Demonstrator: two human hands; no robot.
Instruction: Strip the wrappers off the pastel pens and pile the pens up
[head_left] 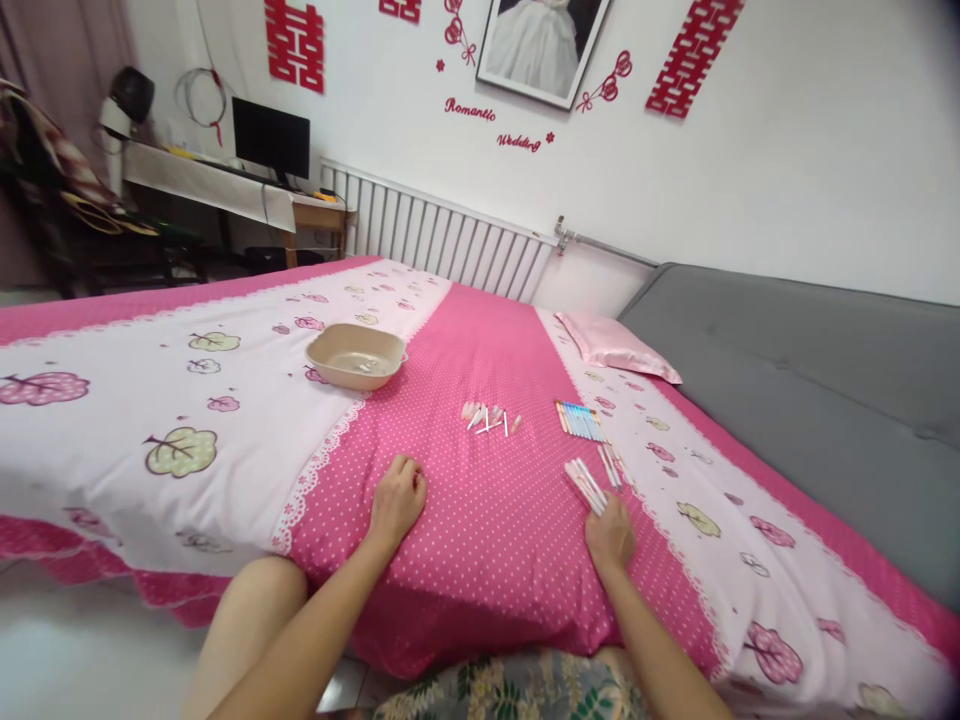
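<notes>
The single head-worn view faces forward and slightly down over the bed [480,325], with the left hand [396,497] and right hand [611,535] near, low centre; the headboard [817,370] stands at right, the wall [840,150] farther off, above.

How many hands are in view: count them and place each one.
2: the left hand, loosely curled on the pink dotted bedspread; the right hand, farther right, holding a bunch of slim sticks. No hand appears hidden.

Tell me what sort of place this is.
Most likely a bedroom in a home: a wide bed fills the view, with a pink pillow beside a grey padded headboard.
</notes>
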